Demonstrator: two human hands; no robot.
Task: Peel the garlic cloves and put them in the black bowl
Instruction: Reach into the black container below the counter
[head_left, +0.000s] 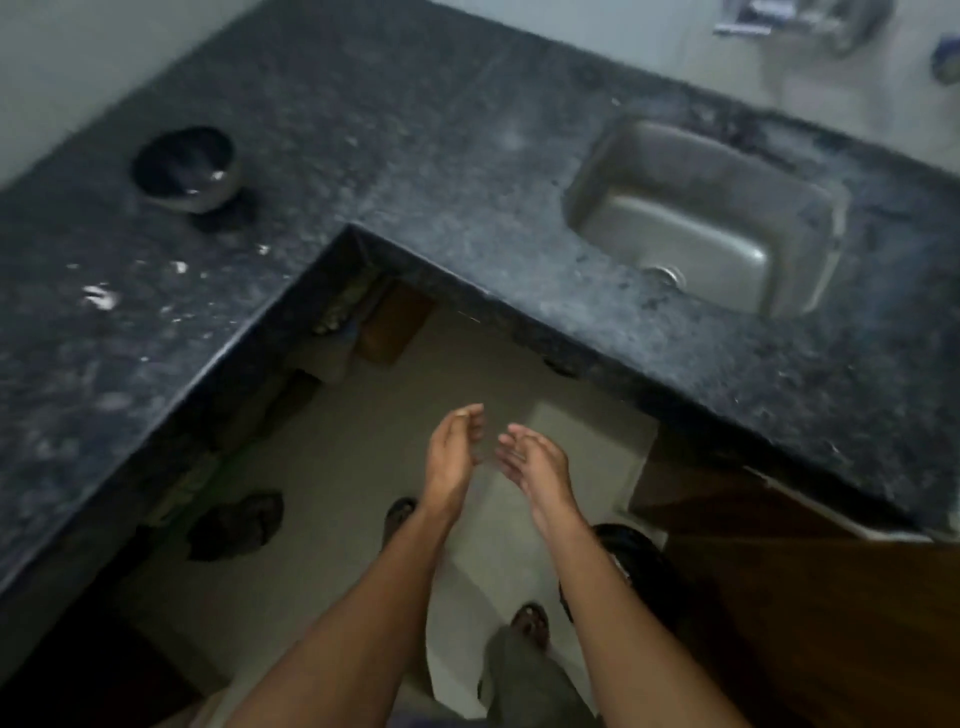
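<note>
Both hands, left hand and right hand, are held loosely open, empty, over the floor; the black bowl is seen far forward-left on the table, nearer the left.

Bare dark countertop between black bowl and sink; white scraps near bowl.

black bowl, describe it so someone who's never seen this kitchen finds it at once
Start at the dark speckled L-shaped counter, which has a steel sink set into its right arm. Go to the opposite, left arm: the black bowl stands there near the wall. It is the only vessel on the counter, round and glossy, with small white scraps scattered nearer the viewer.
</note>
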